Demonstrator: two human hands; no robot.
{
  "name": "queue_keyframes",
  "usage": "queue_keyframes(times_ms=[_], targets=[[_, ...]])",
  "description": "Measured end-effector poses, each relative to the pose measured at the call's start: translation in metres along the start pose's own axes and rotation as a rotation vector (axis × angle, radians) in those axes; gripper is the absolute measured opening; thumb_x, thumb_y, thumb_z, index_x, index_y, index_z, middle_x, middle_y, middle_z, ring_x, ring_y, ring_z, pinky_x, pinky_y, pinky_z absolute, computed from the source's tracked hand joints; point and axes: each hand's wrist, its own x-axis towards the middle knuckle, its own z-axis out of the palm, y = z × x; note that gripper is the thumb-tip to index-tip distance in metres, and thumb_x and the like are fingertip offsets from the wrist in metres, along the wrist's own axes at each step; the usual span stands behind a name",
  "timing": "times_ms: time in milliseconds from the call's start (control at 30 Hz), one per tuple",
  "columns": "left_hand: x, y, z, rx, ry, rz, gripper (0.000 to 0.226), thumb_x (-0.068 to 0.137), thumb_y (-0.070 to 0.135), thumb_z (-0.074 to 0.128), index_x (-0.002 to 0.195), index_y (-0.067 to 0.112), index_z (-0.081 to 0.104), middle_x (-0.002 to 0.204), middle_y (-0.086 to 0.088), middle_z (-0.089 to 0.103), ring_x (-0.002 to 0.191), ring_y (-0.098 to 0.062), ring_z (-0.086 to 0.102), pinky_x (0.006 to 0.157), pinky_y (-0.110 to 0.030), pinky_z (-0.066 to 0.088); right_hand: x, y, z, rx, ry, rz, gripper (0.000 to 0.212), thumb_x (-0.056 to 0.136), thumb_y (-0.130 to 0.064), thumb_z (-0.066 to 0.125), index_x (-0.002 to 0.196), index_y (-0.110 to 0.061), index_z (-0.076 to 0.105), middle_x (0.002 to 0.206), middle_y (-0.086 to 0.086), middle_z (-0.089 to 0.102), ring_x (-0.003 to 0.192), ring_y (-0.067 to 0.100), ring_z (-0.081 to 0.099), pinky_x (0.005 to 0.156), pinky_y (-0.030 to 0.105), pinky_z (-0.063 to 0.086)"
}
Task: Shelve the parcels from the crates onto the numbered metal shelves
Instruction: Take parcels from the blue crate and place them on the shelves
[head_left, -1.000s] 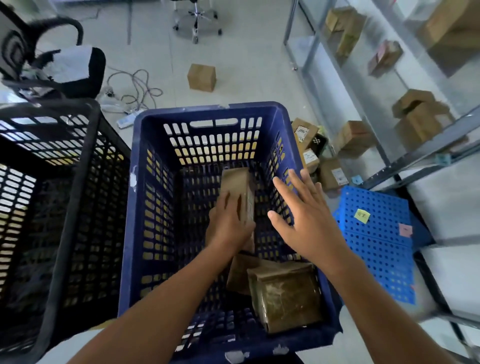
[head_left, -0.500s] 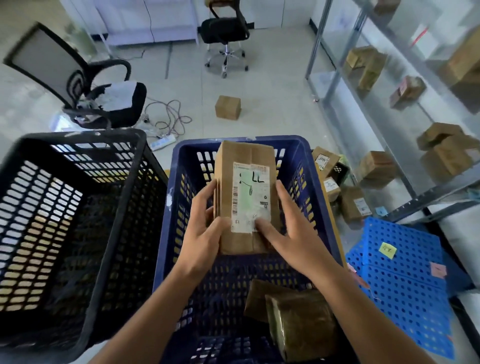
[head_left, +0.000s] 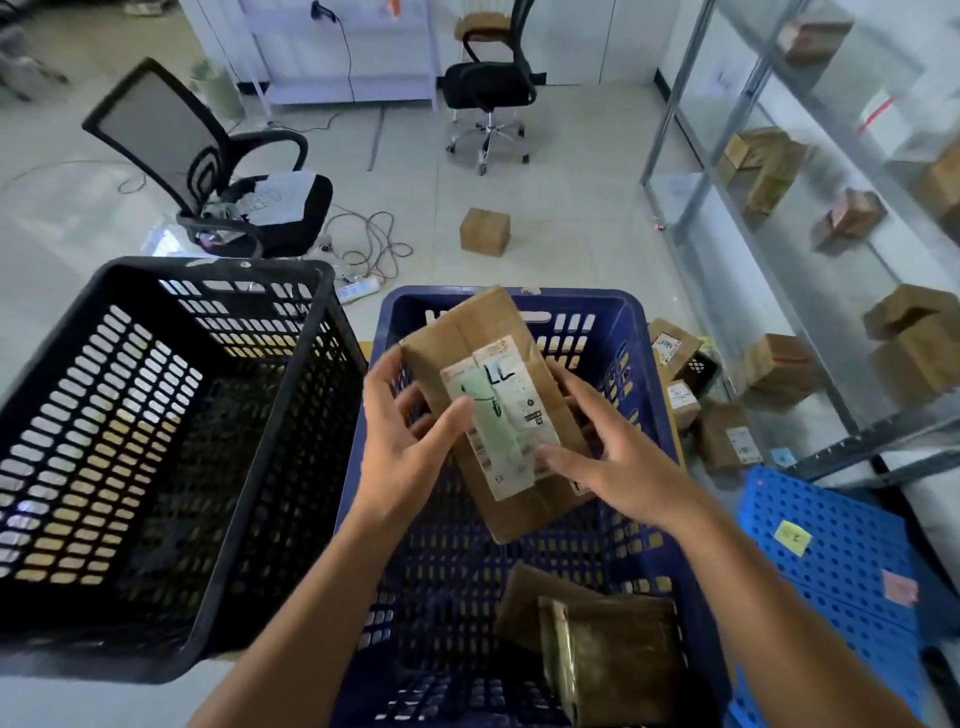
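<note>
I hold a brown cardboard parcel with a white label marked "LL" above the blue crate. My left hand grips its left edge, thumb across the label. My right hand grips its right lower side, thumb on the label's corner. The parcel is tilted, its top leaning left and away. Two more brown parcels lie in the crate's near right corner. The metal shelves stand at the right with several parcels on them.
A black crate stands left of the blue one. A blue perforated panel with sticky notes lies at the right. Loose parcels sit on the floor by the shelf foot, one box farther off. Two office chairs and cables are behind.
The parcel came up out of the blue crate in my left hand, my right hand joined it, and it has since tilted leftward. My view has risen.
</note>
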Motion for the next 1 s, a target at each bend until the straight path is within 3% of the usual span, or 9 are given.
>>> queue_keyframes(times_ms=[67, 167, 267, 433, 600, 733, 800, 867, 1000], targets=[[0.009, 0.008, -0.016, 0.286, 0.063, 0.095, 0.098, 0.076, 0.058, 0.082, 0.155, 0.036, 0.027, 0.161, 0.005, 0.03, 0.149, -0.01, 0.034, 0.114, -0.032, 0.043, 0.001, -0.007, -0.013, -0.119, -0.089, -0.017, 0.081, 0.088, -0.057, 0.074, 0.145, -0.077, 0.021, 0.15, -0.031, 0.04, 0.133, -0.013, 0.043, 0.104, 0.026, 0.046], [0.018, 0.023, -0.033, 0.631, -0.087, 0.259, 0.095, 0.076, 0.064, 0.077, 0.156, 0.042, 0.032, 0.164, 0.014, 0.017, 0.143, 0.017, 0.017, 0.105, -0.001, 0.029, 0.006, -0.019, -0.027, -0.323, -0.184, -0.048, 0.082, 0.089, -0.054, 0.076, 0.151, -0.069, 0.024, 0.142, -0.032, 0.04, 0.133, -0.006, 0.045, 0.114, 0.038, 0.045], [0.024, 0.035, -0.044, 0.784, -0.348, 0.284, 0.092, 0.076, 0.065, 0.075, 0.155, 0.052, 0.03, 0.159, 0.024, 0.029, 0.143, 0.002, 0.033, 0.114, -0.025, 0.035, 0.012, -0.03, -0.036, -0.403, -0.246, -0.101, 0.08, 0.086, -0.056, 0.077, 0.15, -0.066, 0.031, 0.141, -0.037, 0.04, 0.135, -0.008, 0.043, 0.115, 0.034, 0.04], [0.033, 0.041, -0.057, 0.645, -0.441, 0.179, 0.073, 0.07, 0.067, 0.081, 0.137, 0.045, 0.061, 0.134, 0.028, 0.055, 0.125, 0.001, 0.055, 0.106, -0.029, 0.048, 0.019, -0.043, -0.041, -0.381, -0.232, -0.125, 0.077, 0.085, -0.05, 0.082, 0.145, -0.067, 0.037, 0.146, -0.041, 0.042, 0.132, -0.02, 0.042, 0.108, 0.022, 0.04], [0.023, 0.023, -0.062, 0.497, -0.239, 0.08, 0.067, 0.07, 0.067, 0.082, 0.13, 0.041, 0.068, 0.129, 0.028, 0.06, 0.119, 0.004, 0.059, 0.096, -0.029, 0.056, 0.016, -0.041, -0.017, -0.14, 0.193, -0.134, 0.099, 0.074, -0.073, 0.076, 0.15, -0.071, 0.013, 0.16, -0.015, 0.033, 0.142, 0.003, 0.044, 0.114, 0.036, 0.038], [0.009, 0.008, -0.048, 0.113, 0.065, -0.068, 0.047, 0.079, 0.047, 0.086, 0.121, 0.031, 0.073, 0.114, 0.001, 0.076, 0.103, -0.021, 0.074, 0.082, -0.04, 0.064, 0.012, -0.026, 0.016, 0.019, 0.543, -0.027, 0.099, 0.084, -0.062, 0.077, 0.162, -0.045, 0.018, 0.162, -0.005, 0.038, 0.144, 0.013, 0.045, 0.114, 0.04, 0.046], [-0.001, 0.005, -0.037, -0.085, 0.127, -0.17, 0.046, 0.08, 0.04, 0.084, 0.121, 0.024, 0.073, 0.11, -0.005, 0.078, 0.101, -0.026, 0.075, 0.084, -0.042, 0.064, 0.009, -0.026, 0.035, 0.184, 0.525, -0.022, 0.095, 0.083, -0.061, 0.078, 0.16, -0.04, 0.026, 0.152, -0.006, 0.048, 0.134, 0.008, 0.055, 0.107, 0.038, 0.054], [-0.011, 0.003, -0.023, -0.204, 0.131, -0.226, 0.051, 0.079, 0.041, 0.083, 0.124, 0.021, 0.07, 0.114, -0.008, 0.077, 0.103, -0.026, 0.075, 0.083, -0.041, 0.063, 0.008, -0.024, 0.055, 0.254, 0.409, -0.085, 0.092, 0.086, -0.057, 0.077, 0.159, -0.042, 0.023, 0.142, -0.013, 0.058, 0.123, 0.001, 0.063, 0.095, 0.022, 0.058], [-0.026, 0.001, 0.001, -0.266, 0.09, -0.266, 0.048, 0.09, 0.039, 0.075, 0.135, 0.026, 0.063, 0.12, -0.003, 0.075, 0.109, -0.022, 0.073, 0.089, -0.045, 0.062, 0.016, -0.027, 0.071, 0.27, 0.392, -0.158, 0.085, 0.097, -0.04, 0.07, 0.155, -0.061, 0.011, 0.148, -0.015, 0.056, 0.126, -0.004, 0.06, 0.086, 0.013, 0.056]])
